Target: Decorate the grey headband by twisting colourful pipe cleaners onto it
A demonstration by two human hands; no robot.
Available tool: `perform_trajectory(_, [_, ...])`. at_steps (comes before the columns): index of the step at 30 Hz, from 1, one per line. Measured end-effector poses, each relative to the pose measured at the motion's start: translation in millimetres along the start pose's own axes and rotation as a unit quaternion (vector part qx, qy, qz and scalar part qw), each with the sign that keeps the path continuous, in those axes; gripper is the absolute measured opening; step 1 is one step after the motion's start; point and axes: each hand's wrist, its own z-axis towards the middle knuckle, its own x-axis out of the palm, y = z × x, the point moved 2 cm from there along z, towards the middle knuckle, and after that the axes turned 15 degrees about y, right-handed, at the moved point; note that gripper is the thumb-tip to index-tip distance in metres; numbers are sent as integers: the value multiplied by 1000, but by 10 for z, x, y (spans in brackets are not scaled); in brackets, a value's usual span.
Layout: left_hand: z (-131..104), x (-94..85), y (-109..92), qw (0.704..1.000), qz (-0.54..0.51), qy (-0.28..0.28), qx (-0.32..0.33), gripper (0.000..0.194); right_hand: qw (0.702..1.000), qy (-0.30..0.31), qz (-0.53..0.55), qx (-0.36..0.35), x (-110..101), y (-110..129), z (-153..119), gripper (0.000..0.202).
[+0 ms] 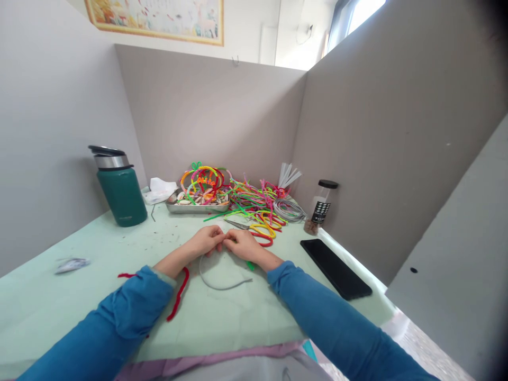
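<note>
My left hand (210, 241) and my right hand (241, 243) meet above the middle of the table, fingers pinched closed and tips touching. From under my left hand a thin grey wire (222, 288) curves down and to the right, its free end lying on the table. My left fingers appear closed on its upper end. What sits between my right fingertips is too small and hidden to make out. A red pipe cleaner (179, 296) lies beside my left forearm, partly covered by it. Near my right wrist a bit of green pipe cleaner (250, 265) shows.
Behind my hands lie scissors (238, 224), a heap of coloured pipe cleaners (254, 196), coiled grey wire (289, 210) and a metal tray (196, 209) holding pipe-cleaner shapes. A green bottle (122, 196) stands left. Right are a jar (319, 209) and a phone (335, 269).
</note>
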Motion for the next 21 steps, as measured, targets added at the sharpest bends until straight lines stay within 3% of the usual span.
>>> perform_trajectory(21, [22, -21, -9, 999, -12, -29, 9, 26, 999, -10, 41, 2, 6, -14, 6, 17])
